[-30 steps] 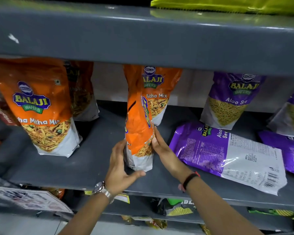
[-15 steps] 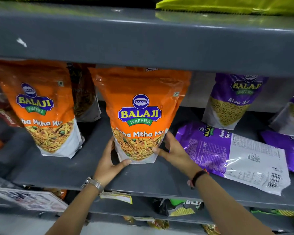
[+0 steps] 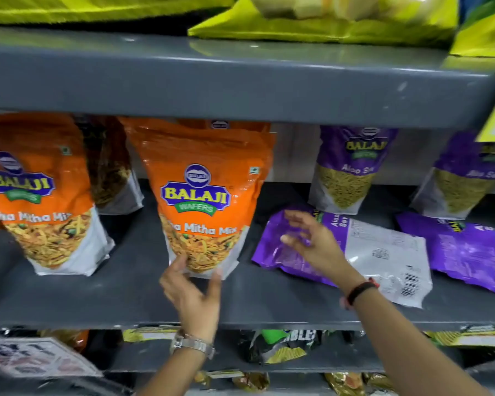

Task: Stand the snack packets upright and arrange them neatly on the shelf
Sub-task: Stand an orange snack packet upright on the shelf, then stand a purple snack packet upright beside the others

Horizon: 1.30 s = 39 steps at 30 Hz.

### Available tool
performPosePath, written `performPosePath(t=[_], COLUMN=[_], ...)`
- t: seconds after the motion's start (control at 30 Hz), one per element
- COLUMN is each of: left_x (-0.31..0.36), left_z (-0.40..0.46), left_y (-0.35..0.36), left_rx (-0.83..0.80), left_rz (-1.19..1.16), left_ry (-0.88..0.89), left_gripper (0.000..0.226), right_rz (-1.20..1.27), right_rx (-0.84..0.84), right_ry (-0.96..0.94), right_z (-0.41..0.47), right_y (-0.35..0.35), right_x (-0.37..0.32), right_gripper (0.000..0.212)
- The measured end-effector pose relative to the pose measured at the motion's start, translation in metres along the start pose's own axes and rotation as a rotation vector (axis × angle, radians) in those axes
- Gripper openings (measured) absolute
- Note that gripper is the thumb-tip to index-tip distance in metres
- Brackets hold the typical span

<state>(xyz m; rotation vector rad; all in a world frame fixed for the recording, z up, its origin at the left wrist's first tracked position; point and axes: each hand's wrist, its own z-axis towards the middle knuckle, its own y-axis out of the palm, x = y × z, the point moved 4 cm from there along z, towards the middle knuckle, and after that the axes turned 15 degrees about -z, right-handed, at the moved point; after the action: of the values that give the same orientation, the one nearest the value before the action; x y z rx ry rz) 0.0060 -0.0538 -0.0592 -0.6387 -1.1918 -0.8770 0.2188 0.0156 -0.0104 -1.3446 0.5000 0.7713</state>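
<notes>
An orange Mitha Mix packet (image 3: 203, 195) stands upright, front facing me, in the middle of the grey shelf (image 3: 126, 295). My left hand (image 3: 190, 292) is just below its bottom edge, fingers spread, thumb and fingertip touching the base. My right hand (image 3: 312, 244) hovers open over the top end of a purple Aloo Sev packet (image 3: 383, 252) that lies flat, back side up. Another purple packet (image 3: 469, 252) lies flat at the far right. A second orange packet (image 3: 40, 195) stands at the left.
Two purple Aloo Sev packets (image 3: 352, 170) (image 3: 466, 178) stand at the back right. More orange packets stand behind the front ones. The shelf above (image 3: 240, 81) hangs low and carries green-yellow bags (image 3: 312, 21). A lower shelf holds dark and yellow packets (image 3: 280, 347).
The orange packet was turned from edge-on to face front and set down. My right hand has left it and moved right over the flat purple packet; my left hand has loosened at its base.
</notes>
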Motion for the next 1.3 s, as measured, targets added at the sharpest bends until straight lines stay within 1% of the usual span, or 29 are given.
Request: performPosePath(t=[0.07, 0.13, 0.17, 0.2, 0.27, 0.3, 0.33, 0.37, 0.4, 0.43, 0.47, 0.53, 0.6, 0.67, 0.77, 0.8, 0.87, 0.93, 0.97, 1.03, 1.1, 1.13, 1.23, 1.3], left_x=[0.011, 0.007, 0.002, -0.004, -0.01, -0.009, -0.01, -0.009, -0.006, -0.006, -0.002, -0.004, 0.0, 0.012, 0.044, 0.056, 0.077, 0.093, 0.096, 0.091, 0.072, 0.061, 0.029, 0.015], left_z=[-0.023, -0.039, -0.045, -0.053, -0.076, -0.086, -0.093, -0.099, -0.103, -0.104, -0.105, -0.106, -0.11, -0.109, -0.093, -0.085, -0.067, -0.052, -0.046, -0.038, -0.036, -0.038, -0.051, -0.054], left_y=[0.036, 0.074, 0.09, 0.107, 0.136, 0.146, 0.154, 0.163, 0.172, 0.179, 0.185, 0.193, 0.193, 0.189, 0.186, 0.186, 0.187, 0.188, 0.189, 0.189, 0.184, 0.181, 0.181, 0.186], left_rx=[-0.091, -0.186, -0.223, -0.265, -0.357, -0.387, -0.401, -0.396, -0.386, -0.367, -0.343, -0.264, -0.214, -0.257, -0.339, -0.361, -0.398, -0.438, -0.453, -0.466, -0.47, -0.491, -0.607, -0.643], left_rz=[-0.071, -0.151, -0.188, -0.208, -0.228, -0.278, -0.341, -0.394, -0.459, -0.512, -0.563, -0.61, -0.618, -0.582, -0.508, -0.486, -0.434, -0.359, -0.331, -0.31, -0.319, -0.309, -0.189, -0.088], left_ry=[-0.02, -0.142, -0.271, -0.449, -0.861, -1.011, -1.11, -1.158, -1.184, -1.179, -1.155, -1.076, -0.963, -0.792, -0.484, -0.395, -0.227, -0.093, -0.059, -0.061, -0.124, -0.171, -0.273, -0.3], left_gripper=[0.082, 0.053, 0.043, 0.036, 0.037, 0.038, 0.038, 0.037, 0.034, 0.029, 0.021, 0.004, 0.011, 0.02, 0.026, 0.028, 0.032, 0.035, 0.036, 0.032, 0.026, 0.032, 0.078, 0.09], right_rz=[-0.185, -0.336, -0.39, -0.438, -0.548, -0.577, -0.59, -0.601, -0.616, -0.623, -0.617, -0.592, -0.468, -0.309, -0.023, 0.072, 0.157, 0.1, 0.05, -0.064, -0.068, -0.035, 0.014, 0.036], right_rx=[0.013, -0.03, -0.071, -0.126, -0.247, -0.315, -0.386, -0.458, -0.523, -0.554, -0.569, -0.545, -0.514, -0.494, -0.44, -0.435, -0.41, -0.318, -0.281, -0.237, -0.175, -0.149, -0.107, -0.101], right_ry=[-0.032, -0.015, 0.005, 0.024, 0.09, 0.144, 0.203, 0.252, 0.283, 0.306, 0.308, 0.271, 0.234, 0.205, 0.142, 0.104, 0.049, 0.045, 0.038, 0.054, 0.085, 0.103, 0.09, 0.087], right_z=[0.002, 0.005, 0.007, 0.008, 0.006, 0.005, 0.003, 0.001, 0.001, 0.001, 0.002, 0.002, -0.001, -0.012, -0.026, -0.03, -0.035, -0.032, -0.031, -0.031, -0.032, -0.033, -0.031, -0.034], right_y=[-0.038, -0.074, -0.089, -0.102, -0.125, -0.132, -0.136, -0.141, -0.142, -0.142, -0.142, -0.141, -0.143, -0.147, -0.155, -0.156, -0.15, -0.138, -0.131, -0.116, -0.111, -0.11, -0.107, -0.108], right_x=[0.018, 0.041, 0.056, 0.074, 0.106, 0.115, 0.123, 0.128, 0.134, 0.138, 0.141, 0.145, 0.147, 0.144, 0.142, 0.137, 0.129, 0.131, 0.135, 0.142, 0.137, 0.134, 0.132, 0.132], right_gripper=[0.034, 0.026, 0.024, 0.022, 0.024, 0.03, 0.044, 0.062, 0.075, 0.076, 0.073, 0.067, 0.056, 0.04, 0.023, 0.021, 0.032, 0.043, 0.051, 0.061, 0.059, 0.054, 0.048, 0.048])
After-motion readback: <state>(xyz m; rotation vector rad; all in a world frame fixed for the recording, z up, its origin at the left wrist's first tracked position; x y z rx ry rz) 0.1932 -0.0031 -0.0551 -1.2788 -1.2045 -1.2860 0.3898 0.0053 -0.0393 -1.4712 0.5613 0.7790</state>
